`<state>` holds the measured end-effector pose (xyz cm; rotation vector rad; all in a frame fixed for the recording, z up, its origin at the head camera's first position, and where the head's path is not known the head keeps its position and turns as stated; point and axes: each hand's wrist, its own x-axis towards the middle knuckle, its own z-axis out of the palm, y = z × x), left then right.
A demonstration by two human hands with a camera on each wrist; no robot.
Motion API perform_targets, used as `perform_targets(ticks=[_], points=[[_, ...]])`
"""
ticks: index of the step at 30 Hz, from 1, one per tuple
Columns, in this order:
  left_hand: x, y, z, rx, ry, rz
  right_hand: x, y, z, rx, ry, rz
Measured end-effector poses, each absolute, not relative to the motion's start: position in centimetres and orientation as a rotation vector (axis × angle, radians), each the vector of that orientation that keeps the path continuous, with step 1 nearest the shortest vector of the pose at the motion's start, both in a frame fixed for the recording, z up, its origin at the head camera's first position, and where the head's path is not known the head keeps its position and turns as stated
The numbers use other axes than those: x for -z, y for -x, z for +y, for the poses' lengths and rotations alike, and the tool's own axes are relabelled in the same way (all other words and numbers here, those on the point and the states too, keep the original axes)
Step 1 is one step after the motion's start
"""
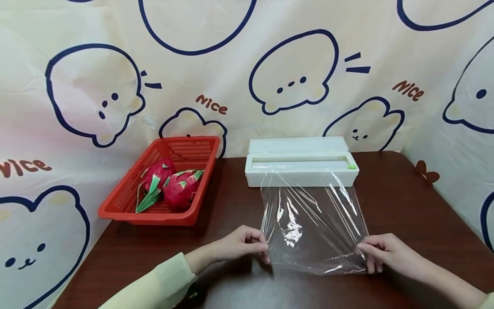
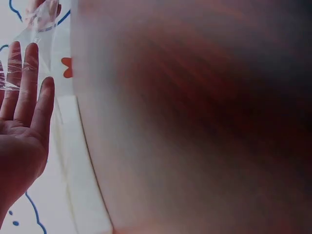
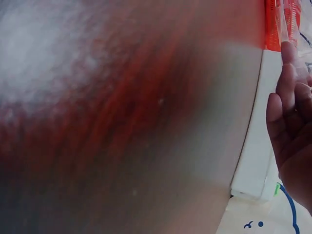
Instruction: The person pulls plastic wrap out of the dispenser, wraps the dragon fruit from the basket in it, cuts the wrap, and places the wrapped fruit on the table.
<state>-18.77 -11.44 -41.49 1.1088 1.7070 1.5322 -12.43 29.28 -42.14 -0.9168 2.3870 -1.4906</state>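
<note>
The left hand (image 1: pixel 243 244) and right hand (image 1: pixel 390 254) each had fingers pinching a near corner of the clear film (image 1: pixel 308 227), which ran from the white box (image 1: pixel 301 179) by the bench (image 1: pixel 409 193)'s far edge toward its near edge. Uneven pull could have skewed the sheet, creases slanting across it as they did; a slipped corner might have let it fold and cling to itself. A hard tug risked dragging the box nearer, since no hand steadied it. The red basket (image 1: pixel 154 218) of dragon fruits (image 1: pixel 179 193), at the far left corner, stood clear of the film.

Glare and transparency hid whether the film's near end touched the bench, whose near edge was out of frame. Both wrist views were mostly blur, their hands cut off at the side.
</note>
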Motion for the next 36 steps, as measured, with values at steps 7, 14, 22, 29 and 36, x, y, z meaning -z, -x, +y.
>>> perform_targets(ticks=[7,14,22,29,36], points=[[42.1,18.7,-11.6,-1.360,-1.140,1.702,42.8,12.5,29.3,1.391,0.942,2.421],[42.1,18.7,-11.7,-1.233,-1.121,1.771,43.2,12.2,29.9,1.263,0.982,2.477],[42.1,18.6,-11.5,-1.185,-1.148,1.764,42.9,11.9,30.5,1.258,0.919,2.410],[41.9,18.4,-11.6,-1.161,-1.140,1.742,42.9,11.7,30.9,1.247,0.927,2.404],[41.9,18.4,-11.8,-1.163,-1.124,1.755,43.2,11.7,31.0,1.259,0.954,2.406]])
